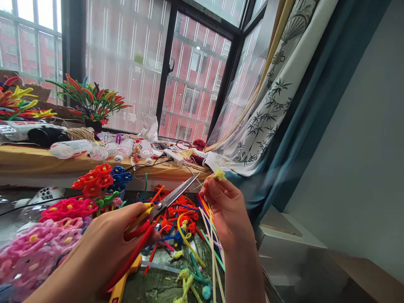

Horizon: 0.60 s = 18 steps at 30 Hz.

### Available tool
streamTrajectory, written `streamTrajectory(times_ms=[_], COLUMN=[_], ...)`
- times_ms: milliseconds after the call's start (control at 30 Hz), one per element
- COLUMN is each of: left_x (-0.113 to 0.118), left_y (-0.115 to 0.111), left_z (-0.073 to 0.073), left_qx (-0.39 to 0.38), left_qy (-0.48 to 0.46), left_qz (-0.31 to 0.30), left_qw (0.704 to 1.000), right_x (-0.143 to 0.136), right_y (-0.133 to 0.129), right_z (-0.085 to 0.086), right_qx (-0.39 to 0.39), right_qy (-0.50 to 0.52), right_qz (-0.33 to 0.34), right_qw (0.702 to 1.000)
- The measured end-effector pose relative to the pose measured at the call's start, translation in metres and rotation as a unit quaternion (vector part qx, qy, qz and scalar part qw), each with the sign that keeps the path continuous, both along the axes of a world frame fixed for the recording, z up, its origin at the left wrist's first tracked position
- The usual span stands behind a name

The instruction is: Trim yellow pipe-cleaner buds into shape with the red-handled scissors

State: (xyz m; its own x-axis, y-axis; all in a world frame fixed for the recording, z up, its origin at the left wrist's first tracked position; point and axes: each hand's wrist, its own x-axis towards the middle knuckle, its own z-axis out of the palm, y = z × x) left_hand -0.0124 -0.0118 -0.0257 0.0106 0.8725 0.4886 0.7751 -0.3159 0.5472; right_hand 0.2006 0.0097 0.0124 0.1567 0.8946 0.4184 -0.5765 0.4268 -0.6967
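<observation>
My left hand is closed around the handles of red-and-yellow scissors. Their metal blades point up and right, and the tip ends close to my right fingertips. My right hand pinches a small fuzzy yellow chenille piece between thumb and fingers. A thin stem appears to stick out from that pinch toward the scissors. Under the hands lie red chenille flowers, a bent yellow chenille stem and pale yellow chenille bits on the dark tabletop.
Pink chenille flowers and orange-red ones stand at left. Plastic bottles, a power strip and a potted chenille plant are on the windowsill ledge. Pale sticks lie by my right wrist; a yellow-handled tool lies in front.
</observation>
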Motion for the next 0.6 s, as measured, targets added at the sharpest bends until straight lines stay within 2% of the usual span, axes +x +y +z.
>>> streamTrajectory(times_ms=[133,200,400,600], left_x=[0.004,0.005,0.008,0.003], left_y=[-0.007,-0.01,-0.006,-0.001], left_z=[0.012,0.015,0.01,0.001], left_qx=[-0.066,-0.071,-0.086,-0.028], left_qy=[0.015,0.023,0.039,0.028], left_qz=[0.023,-0.001,-0.009,-0.052], left_qw=[0.997,0.997,0.995,0.998], right_x=[0.001,0.001,0.0,0.002], right_y=[0.001,0.002,0.001,0.0], right_z=[-0.002,-0.001,-0.001,-0.001], right_qx=[0.006,0.011,0.015,0.024], right_qy=[-0.011,-0.013,-0.017,-0.024], right_qz=[-0.009,-0.017,-0.019,-0.016], right_qw=[1.0,1.0,1.0,0.999])
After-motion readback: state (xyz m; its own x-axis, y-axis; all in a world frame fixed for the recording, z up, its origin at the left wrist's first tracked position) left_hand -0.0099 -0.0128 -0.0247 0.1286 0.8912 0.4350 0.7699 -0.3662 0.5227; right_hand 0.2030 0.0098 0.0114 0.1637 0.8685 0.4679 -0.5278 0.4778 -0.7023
